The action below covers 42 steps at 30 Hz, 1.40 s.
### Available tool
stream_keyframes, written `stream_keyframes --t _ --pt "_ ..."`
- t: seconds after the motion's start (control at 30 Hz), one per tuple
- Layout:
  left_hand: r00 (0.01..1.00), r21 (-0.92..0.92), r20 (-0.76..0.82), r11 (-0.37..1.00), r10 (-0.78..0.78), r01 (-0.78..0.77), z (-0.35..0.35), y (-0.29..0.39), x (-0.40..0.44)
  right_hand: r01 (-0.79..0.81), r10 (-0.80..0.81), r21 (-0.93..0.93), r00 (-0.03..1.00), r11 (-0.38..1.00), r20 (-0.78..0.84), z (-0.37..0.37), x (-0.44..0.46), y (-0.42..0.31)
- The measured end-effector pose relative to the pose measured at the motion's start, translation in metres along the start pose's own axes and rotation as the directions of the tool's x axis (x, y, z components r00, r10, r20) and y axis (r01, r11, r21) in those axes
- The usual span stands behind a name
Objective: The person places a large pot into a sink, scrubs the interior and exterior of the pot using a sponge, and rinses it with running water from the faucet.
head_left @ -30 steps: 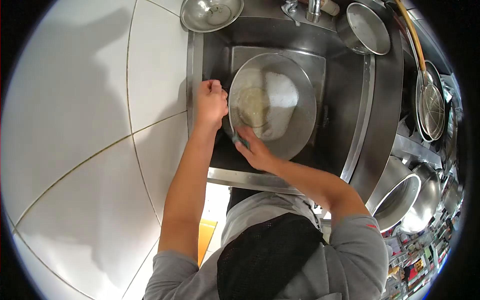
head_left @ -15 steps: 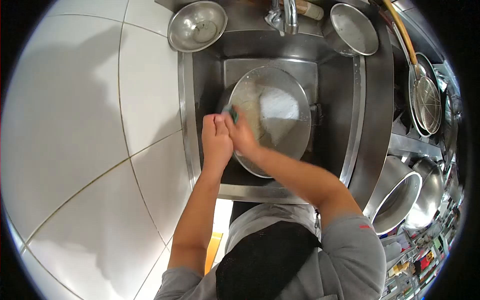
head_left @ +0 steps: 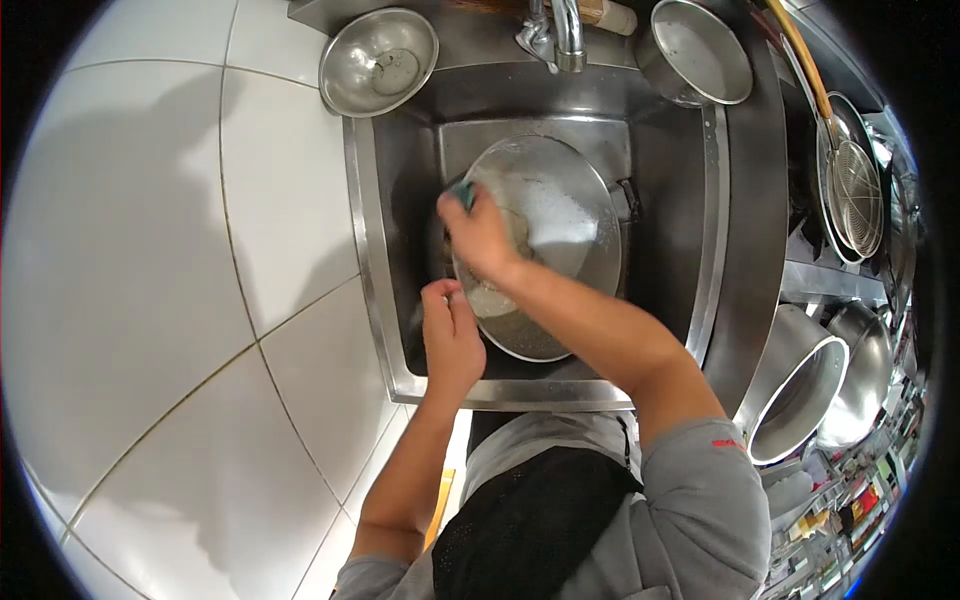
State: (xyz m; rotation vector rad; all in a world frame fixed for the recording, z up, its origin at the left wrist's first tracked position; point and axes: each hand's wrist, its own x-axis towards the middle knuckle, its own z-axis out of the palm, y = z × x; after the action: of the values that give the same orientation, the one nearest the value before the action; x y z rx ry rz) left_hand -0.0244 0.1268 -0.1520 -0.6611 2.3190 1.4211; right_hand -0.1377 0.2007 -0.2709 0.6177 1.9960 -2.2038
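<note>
The pan [head_left: 540,152] sits in the sink [head_left: 672,180] at the middle of the frame, holding cloudy, whitish liquid [head_left: 565,225] with a bright patch across it. A metal bowl [head_left: 345,72] rests at the sink's corner in the upper left; a small round shape shows in its bottom, too unclear to name. A pot [head_left: 700,50] stands at the upper right, its inside pale, so whether it holds liquid cannot be told.

Sink floor shows above the pan, and the pan stands apart from the right wall. The tap [head_left: 568,40] hangs over the far edge at the top, and white tiles [head_left: 150,250] fill the left of the frame.

The pan is grey metal, round and wide, with a dark handle on its right side. The right hand [head_left: 482,237], slightly blurred, clutches a green pad [head_left: 463,193] by the upper-left rim. The left hand [head_left: 453,345] is at the lower-left rim, fingers curled; whether they grip it cannot be told.
</note>
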Motion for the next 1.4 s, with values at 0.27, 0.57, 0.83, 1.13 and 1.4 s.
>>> stream_keyframes --t 0.27,0.57,0.83,1.13,1.4 --pt "0.998 -0.219 -0.060 0.975 0.023 -0.036 0.004 0.001 -0.029 -0.445 0.485 0.225 0.649 0.867 -0.586 -0.059 0.179 0.050" --pt "0.987 -0.246 -0.093 0.963 -0.133 0.106 -0.003 -0.021 -0.032 -0.032 -0.032 -0.211 0.955 0.977 -0.295 0.053 0.005 0.003" --pt "0.995 -0.295 0.023 0.950 -0.098 0.100 -0.014 -0.027 -0.041 -0.387 0.236 -0.173 0.799 0.906 -0.553 -0.013 0.139 0.042" --pt "0.996 -0.227 -0.016 0.971 -0.088 0.082 -0.001 -0.019 -0.046 -0.360 0.533 0.543 0.823 0.759 -0.199 0.001 0.083 0.027" --pt "0.994 -0.318 -0.065 0.946 -0.091 0.066 -0.001 -0.027 -0.037 0.073 0.292 -0.394 0.553 0.916 0.781 -0.121 -0.141 0.104"
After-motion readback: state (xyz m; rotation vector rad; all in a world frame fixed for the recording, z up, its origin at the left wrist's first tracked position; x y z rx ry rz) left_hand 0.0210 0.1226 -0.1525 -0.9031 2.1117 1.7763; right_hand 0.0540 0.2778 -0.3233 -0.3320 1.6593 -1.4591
